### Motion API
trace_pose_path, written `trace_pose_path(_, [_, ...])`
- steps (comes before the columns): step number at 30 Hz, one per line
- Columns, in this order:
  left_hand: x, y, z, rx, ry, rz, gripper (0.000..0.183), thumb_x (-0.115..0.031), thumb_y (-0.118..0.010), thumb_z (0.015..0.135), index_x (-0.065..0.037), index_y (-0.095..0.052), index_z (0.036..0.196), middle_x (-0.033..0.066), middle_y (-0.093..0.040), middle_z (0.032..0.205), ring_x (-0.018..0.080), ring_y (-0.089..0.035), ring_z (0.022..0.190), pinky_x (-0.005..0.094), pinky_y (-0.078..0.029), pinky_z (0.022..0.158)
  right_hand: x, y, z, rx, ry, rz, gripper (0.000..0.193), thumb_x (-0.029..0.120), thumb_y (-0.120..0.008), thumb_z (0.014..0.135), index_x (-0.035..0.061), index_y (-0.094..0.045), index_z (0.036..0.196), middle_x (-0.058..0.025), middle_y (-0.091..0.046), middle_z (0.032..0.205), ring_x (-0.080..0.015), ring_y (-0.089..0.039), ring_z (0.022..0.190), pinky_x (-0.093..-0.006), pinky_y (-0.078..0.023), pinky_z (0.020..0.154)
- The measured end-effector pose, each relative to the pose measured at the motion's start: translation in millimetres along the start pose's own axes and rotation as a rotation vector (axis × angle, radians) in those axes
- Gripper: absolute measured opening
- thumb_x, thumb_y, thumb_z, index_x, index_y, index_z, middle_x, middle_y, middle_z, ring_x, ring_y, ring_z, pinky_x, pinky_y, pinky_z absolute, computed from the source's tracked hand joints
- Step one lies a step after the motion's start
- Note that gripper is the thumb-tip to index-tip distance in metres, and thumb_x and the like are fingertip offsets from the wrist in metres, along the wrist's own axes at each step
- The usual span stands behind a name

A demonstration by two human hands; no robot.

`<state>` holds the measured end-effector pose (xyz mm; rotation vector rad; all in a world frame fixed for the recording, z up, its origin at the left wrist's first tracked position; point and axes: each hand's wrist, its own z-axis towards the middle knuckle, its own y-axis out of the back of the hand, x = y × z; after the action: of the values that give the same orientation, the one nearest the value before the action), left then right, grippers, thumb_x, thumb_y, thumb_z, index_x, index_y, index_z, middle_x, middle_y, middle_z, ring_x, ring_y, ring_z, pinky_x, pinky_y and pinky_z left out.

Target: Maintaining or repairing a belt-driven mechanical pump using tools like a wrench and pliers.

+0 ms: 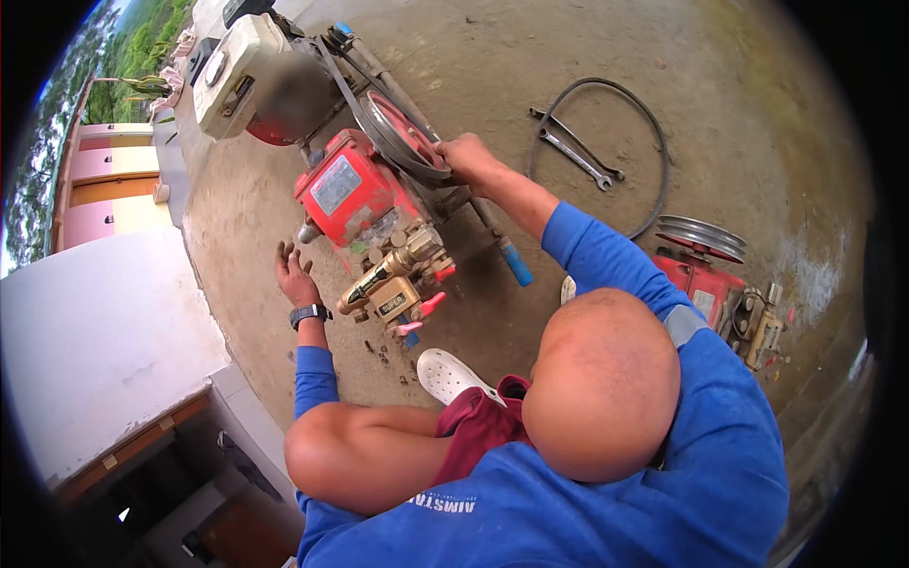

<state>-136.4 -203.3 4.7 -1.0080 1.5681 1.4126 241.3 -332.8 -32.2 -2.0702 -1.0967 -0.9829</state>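
A red pump (348, 194) with a brass head (393, 284) and pink-red valve levers stands on a metal frame in front of me. On its right side is a grooved pulley wheel (399, 128) with a red centre and a black drive belt (343, 87) around it. My right hand (464, 161) is closed on the rim of the pulley; its fingertips are partly hidden. To the left of the pump, my left hand (297, 275) is held off it, holding nothing, its fingers apart. A dark watch (309, 313) is on that wrist.
Beyond the pump sits a cream-and-red engine (241, 76). Two wrenches (578, 156) lie on the concrete floor, partly ringed by a black belt or hose loop (666, 156). A second red pump (701, 284) stands at right. My bent knees (601, 383) are close below. A white wall (104, 322) is at left.
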Motion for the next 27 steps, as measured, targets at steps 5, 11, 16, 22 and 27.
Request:
trace_pose_path(5, [-159.8, -22.6, 26.5, 0.163, -0.511, 0.199, 0.04, -0.014, -0.05, 0.105, -0.005, -0.051, 0.143, 0.0104, -0.064, 0.13, 0.0171, -0.06, 0.117, 0.0311, -0.048, 0.095, 17.7, -0.6, -5.5, -0.047, -0.059, 0.314, 0.019, 0.007, -0.061, 0.095, -0.01, -0.068, 0.101, -0.0127, -0.065, 0.085, -0.0222, -0.064, 0.072, -0.0349, -0.048, 0.048])
trace_pose_path(11, [-246.6, -108.1, -26.9, 0.608, -0.994, 0.543, 0.056, -0.026, -0.066, 0.096, -0.009, -0.048, 0.146, 0.0149, -0.046, 0.149, 0.0331, -0.044, 0.139, 0.0431, -0.039, 0.112, 24.0, 4.0, -11.8, -0.017, -0.03, 0.264, 0.018, 0.006, -0.058, 0.096, -0.0087, -0.067, 0.101, -0.0152, -0.065, 0.093, -0.0251, -0.066, 0.069, -0.0405, -0.06, 0.06])
trace_pose_path(16, [-241.3, -144.7, -46.4, 0.768, -1.296, 0.804, 0.061, -0.027, -0.071, 0.09, -0.017, -0.049, 0.146, 0.0088, -0.043, 0.152, 0.037, -0.027, 0.149, 0.0496, -0.033, 0.117, 9.0, -7.5, -8.4, -0.033, -0.086, 0.559, 0.016, 0.002, -0.06, 0.092, -0.0116, -0.067, 0.098, -0.015, -0.066, 0.088, -0.023, -0.066, 0.073, -0.0406, -0.054, 0.06])
trace_pose_path(22, [-218.2, -158.1, -42.7, 0.792, -1.211, 0.654, 0.048, -0.014, -0.072, 0.085, -0.022, -0.063, 0.131, 0.0042, -0.044, 0.152, 0.0411, -0.022, 0.15, 0.0569, -0.031, 0.117, -3.1, -7.3, -6.1, 0.01, -0.151, 0.755, 0.02, 0.005, -0.056, 0.097, -0.0112, -0.064, 0.105, -0.015, -0.066, 0.094, -0.0239, -0.068, 0.078, -0.0383, -0.059, 0.071])
trace_pose_path(27, [-215.5, -165.0, -53.7, 0.662, -1.348, 0.652, 0.041, 0.007, -0.066, 0.079, -0.022, -0.076, 0.107, -0.0005, -0.058, 0.14, 0.0411, -0.026, 0.149, 0.0521, -0.04, 0.113, -3.9, -5.0, -3.0, 0.051, -0.125, 0.767, 0.019, 0.005, -0.054, 0.099, -0.0095, -0.063, 0.109, -0.0162, -0.065, 0.1, -0.0238, -0.068, 0.082, -0.0392, -0.061, 0.075])
